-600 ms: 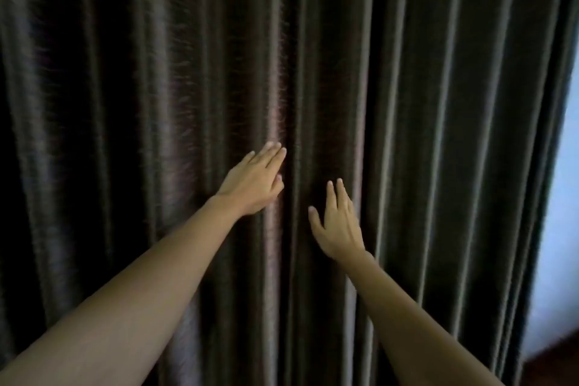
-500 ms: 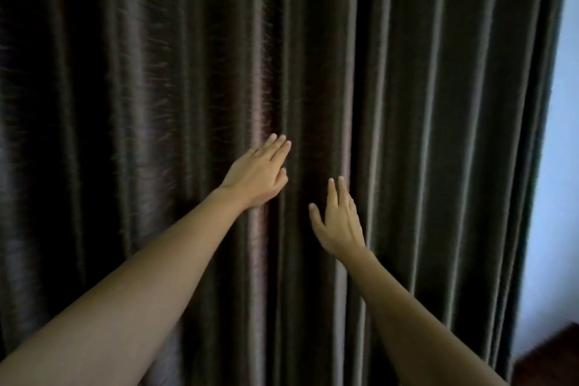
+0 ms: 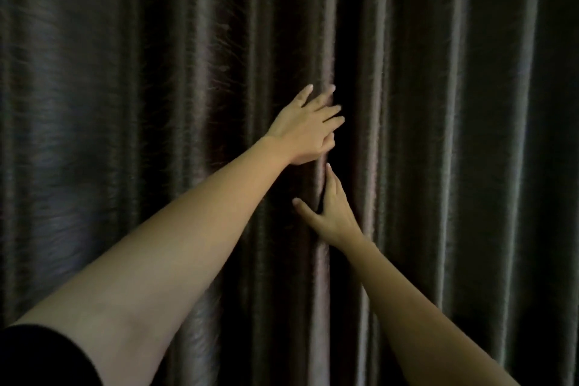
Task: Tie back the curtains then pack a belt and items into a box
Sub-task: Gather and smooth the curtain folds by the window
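My left hand (image 3: 308,128) and right hand (image 3: 332,213) are flat and open on the curtains (image 3: 454,135), so I should hook the gap (image 3: 342,72) and pull sideways.

We cannot tell whether the thumb of the left hand (image 3: 308,127) hooks behind a pleat of the curtains (image 3: 438,135). Just below it, the right hand (image 3: 333,213) hides its far fingers behind the nearest one. Well left of the fingers, the fabric blurs.
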A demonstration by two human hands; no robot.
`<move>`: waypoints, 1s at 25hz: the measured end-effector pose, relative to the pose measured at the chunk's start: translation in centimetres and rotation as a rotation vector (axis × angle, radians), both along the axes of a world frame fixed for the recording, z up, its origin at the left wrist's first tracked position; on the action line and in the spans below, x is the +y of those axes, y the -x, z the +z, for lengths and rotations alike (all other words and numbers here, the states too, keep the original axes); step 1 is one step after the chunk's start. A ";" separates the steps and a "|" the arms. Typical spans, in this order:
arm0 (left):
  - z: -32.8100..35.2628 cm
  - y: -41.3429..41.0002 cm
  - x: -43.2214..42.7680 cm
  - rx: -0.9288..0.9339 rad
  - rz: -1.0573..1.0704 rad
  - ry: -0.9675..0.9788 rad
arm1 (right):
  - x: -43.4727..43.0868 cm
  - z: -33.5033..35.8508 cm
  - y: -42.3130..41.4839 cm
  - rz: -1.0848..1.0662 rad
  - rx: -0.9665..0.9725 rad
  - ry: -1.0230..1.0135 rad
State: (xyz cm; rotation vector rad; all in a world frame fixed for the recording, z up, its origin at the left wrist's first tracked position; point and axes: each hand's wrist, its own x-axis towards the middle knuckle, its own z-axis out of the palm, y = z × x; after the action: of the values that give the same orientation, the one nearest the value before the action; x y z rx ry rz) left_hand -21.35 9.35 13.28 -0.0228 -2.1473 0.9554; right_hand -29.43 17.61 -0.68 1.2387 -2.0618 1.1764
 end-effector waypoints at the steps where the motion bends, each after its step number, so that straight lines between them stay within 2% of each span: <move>1: 0.4 0.2 -0.5 0.031 0.075 0.002 | -0.7 0.3 0.4 0.071 -0.007 0.000; 8: 1.2 -3.9 -7.2 0.392 0.450 0.025 | -9.9 2.0 -2.3 0.504 -0.065 0.099; 12: 1.6 -8.8 -11.6 0.624 0.507 -0.100 | -15.7 3.2 -6.0 0.702 -0.086 0.106; 15: 1.8 -12.3 -14.3 0.623 0.357 -0.373 | -19.6 3.8 -9.2 0.836 -0.152 0.157; 17: 1.7 -14.4 -15.8 0.570 0.309 -0.472 | -22.1 4.3 -11.3 0.870 -0.181 0.181; 20: 1.5 -17.8 -18.3 0.544 0.358 -0.468 | -25.5 4.8 -14.5 0.928 -0.193 0.168; 25: 2.6 -23.6 -22.9 0.564 0.540 -0.344 | -30.7 5.9 -19.2 1.014 -0.134 0.143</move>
State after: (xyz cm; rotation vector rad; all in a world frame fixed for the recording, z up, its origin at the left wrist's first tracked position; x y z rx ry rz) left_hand 2.26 -13.59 15.90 0.9239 -1.7696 0.7404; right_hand -10.26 -13.11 5.25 2.2721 -1.3369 1.7981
